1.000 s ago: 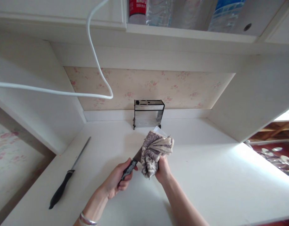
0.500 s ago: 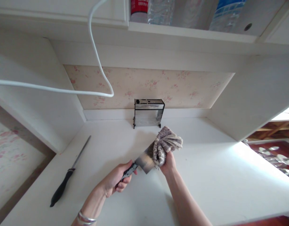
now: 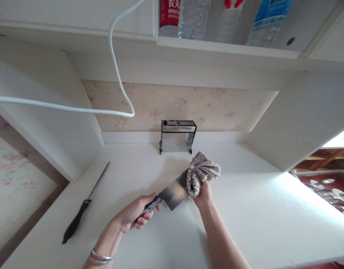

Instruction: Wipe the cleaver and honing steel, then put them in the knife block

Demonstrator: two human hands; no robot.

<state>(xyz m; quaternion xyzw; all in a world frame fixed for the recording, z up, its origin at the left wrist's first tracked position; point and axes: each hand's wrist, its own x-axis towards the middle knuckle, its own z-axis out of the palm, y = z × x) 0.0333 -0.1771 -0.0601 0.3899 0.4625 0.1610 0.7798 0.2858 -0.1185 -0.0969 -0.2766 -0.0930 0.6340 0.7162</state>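
Note:
My left hand (image 3: 134, 215) grips the dark handle of a cleaver (image 3: 174, 192), its wide steel blade held above the white counter (image 3: 245, 209). My right hand (image 3: 204, 194) holds a bunched grey-and-beige patterned cloth (image 3: 200, 173) pressed around the far end of the blade. The blade's near part shows bare; its tip is hidden in the cloth.
A metal knife block (image 3: 177, 135) stands against the floral back wall. A black-handled sharpening steel (image 3: 85, 203) lies on the counter at the left. A white cable (image 3: 116, 74) loops overhead. Water bottles (image 3: 194, 16) stand on the upper shelf.
The cloth has slid from near the handle toward the blade's tip, baring most of the blade. Both hands have shifted slightly right.

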